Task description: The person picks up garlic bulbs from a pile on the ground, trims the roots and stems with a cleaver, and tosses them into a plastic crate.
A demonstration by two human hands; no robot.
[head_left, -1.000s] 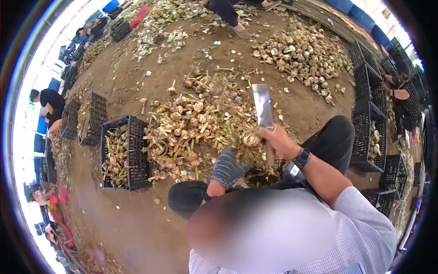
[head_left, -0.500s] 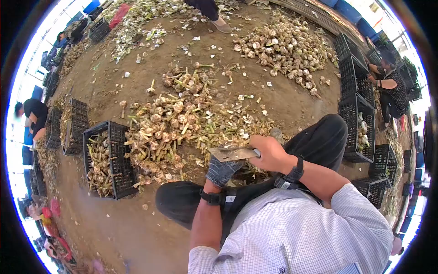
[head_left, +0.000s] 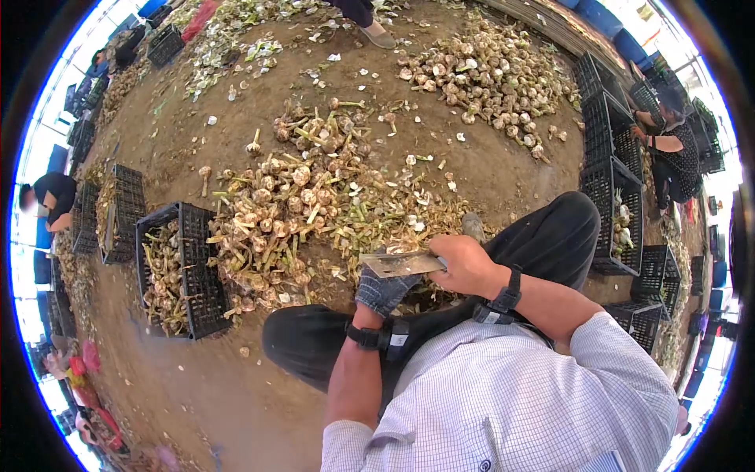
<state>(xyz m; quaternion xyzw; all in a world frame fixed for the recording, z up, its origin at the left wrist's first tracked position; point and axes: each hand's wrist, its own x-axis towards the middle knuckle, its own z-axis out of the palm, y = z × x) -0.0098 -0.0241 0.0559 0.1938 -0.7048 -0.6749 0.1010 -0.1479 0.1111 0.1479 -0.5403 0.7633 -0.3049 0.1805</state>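
Observation:
My right hand [head_left: 470, 266] is closed around the handle of a wide, flat-bladed knife [head_left: 399, 265], its blade lying level and pointing left. Just under the blade is my left hand [head_left: 383, 294] in a dark grey glove. Its fingers look curled, but the blade covers part of them, and whatever they hold is hidden. Both hands are close together above my lap. Beyond them a heap of garlic bulbs with stalks [head_left: 287, 200] lies on the ground, with cut stalks and peels [head_left: 373, 224] on its right side.
A black plastic crate [head_left: 203, 271] with garlic lies tipped to the left. Another garlic pile [head_left: 503, 82] is at the back right. Stacked black crates [head_left: 612, 212] stand on the right beside a crouching person [head_left: 675, 149]. Another person [head_left: 55, 200] bends at the far left.
The view has shifted slightly, so the heap and crate sit a little further left and higher. My hands and the knife keep nearly the same position.

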